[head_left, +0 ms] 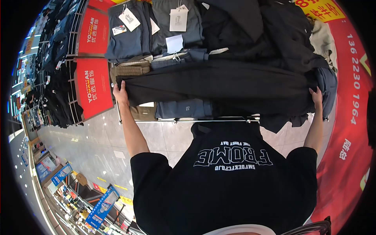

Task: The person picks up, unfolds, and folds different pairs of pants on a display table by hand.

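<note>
A long pair of black trousers (227, 84) is stretched sideways in front of me, over the display of folded clothes. At its narrower end, my left hand (120, 94) pinches the dark cloth, thumb on top. My right hand (316, 97) is closed on the wider end at the right, its fingers partly hidden by the fabric. Beneath the stretched trousers, folded brown trousers (143, 113) and folded blue trousers (184, 109) show in part. A loose heap of black garments (274, 35) lies behind, touching the trousers' right half.
Tagged dark blue trousers (129, 39) and grey trousers (178, 37) lie at the back. A metal rail (176, 122) runs along the display's front edge. Red signs (94, 86) stand on the left, with hanging clothes (55, 86) beyond. A red banner (346, 117) curves along the right.
</note>
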The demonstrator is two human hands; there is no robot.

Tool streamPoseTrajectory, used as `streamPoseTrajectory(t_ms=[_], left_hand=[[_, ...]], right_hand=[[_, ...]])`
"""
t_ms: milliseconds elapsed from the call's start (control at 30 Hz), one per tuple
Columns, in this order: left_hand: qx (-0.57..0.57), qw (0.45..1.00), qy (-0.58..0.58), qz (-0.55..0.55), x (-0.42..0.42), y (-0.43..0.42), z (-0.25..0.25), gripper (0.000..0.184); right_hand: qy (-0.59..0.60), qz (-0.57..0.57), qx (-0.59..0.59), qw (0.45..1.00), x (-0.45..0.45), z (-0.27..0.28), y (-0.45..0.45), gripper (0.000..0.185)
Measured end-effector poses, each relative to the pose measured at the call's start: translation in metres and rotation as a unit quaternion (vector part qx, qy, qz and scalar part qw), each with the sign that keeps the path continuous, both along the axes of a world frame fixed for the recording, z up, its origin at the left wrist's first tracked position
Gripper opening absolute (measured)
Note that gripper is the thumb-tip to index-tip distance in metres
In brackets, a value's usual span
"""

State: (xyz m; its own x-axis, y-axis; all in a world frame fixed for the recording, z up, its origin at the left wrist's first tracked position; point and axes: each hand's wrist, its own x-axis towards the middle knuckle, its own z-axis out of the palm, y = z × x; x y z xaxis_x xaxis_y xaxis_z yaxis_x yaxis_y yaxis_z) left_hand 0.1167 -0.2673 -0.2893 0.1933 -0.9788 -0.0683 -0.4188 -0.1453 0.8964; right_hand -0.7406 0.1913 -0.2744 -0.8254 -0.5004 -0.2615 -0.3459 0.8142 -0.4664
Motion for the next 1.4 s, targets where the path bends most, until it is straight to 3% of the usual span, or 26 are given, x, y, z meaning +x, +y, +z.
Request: streamPoseTrajectory(t_ms=[133,200,233,333,400,533,700,800,933,1000,1067,1133,1167,1200,1400], left_hand=[[-0.006,1.000,-0.004,-0.004,-0.002,0.015,0.008,0.028],[0.008,1.000,0.017,-0.005,-0.005,0.025,0.017,0.029],[0.038,0.997,0.068,-0.023,-0.005,0.031,0.021,0.030],[0.090,0.987,0.123,-0.047,-0.007,0.049,0.034,0.027],[0.142,0.979,0.133,-0.060,-0.002,0.056,0.033,0.025],[0.057,0.993,0.063,-0.081,0.002,0.054,0.031,0.030],[-0.037,0.991,0.098,-0.086,-0.019,0.066,0.082,0.032],[-0.052,0.987,0.134,-0.072,-0.006,0.079,0.092,0.033],[0.043,0.987,0.147,-0.041,0.030,0.114,0.105,0.035],[0.083,0.991,0.099,-0.041,0.046,0.130,0.091,0.036],[0.058,0.974,-0.206,-0.079,0.055,0.139,0.064,0.036],[0.080,0.978,-0.173,-0.080,0.072,0.140,0.007,0.035],[0.053,0.961,-0.259,-0.084,0.065,0.143,-0.001,0.033],[0.025,0.963,-0.265,-0.053,0.062,0.144,-0.016,0.033],[0.082,0.923,-0.370,0.073,0.029,0.154,-0.019,0.034]], right_hand=[[0.042,0.033,0.065,0.996,0.011,-0.010,-0.018,0.057],[0.151,0.079,-0.029,0.985,-0.006,-0.041,-0.006,0.050],[0.150,0.080,-0.029,0.985,-0.002,-0.038,-0.010,0.050],[0.231,0.088,-0.001,0.969,0.046,-0.011,-0.029,0.051],[0.377,0.113,-0.051,0.918,0.072,0.002,-0.039,0.051],[0.415,0.140,-0.154,0.886,0.137,0.046,-0.075,0.042],[0.293,0.304,-0.252,0.871,0.225,0.070,-0.135,0.029],[0.238,0.423,-0.254,0.837,0.251,0.042,-0.168,0.034],[0.179,0.484,-0.228,0.826,0.255,0.009,-0.181,0.034],[0.176,0.493,-0.224,0.822,0.252,0.008,-0.181,0.033],[0.170,0.505,-0.217,0.818,0.253,0.007,-0.178,0.032],[0.211,0.531,-0.223,0.790,0.255,0.009,-0.177,0.031],[0.213,0.532,-0.224,0.788,0.257,0.010,-0.176,0.031],[0.220,0.536,-0.222,0.784,0.258,0.013,-0.174,0.028],[0.189,0.529,-0.214,0.799,0.250,0.015,-0.176,0.016]])
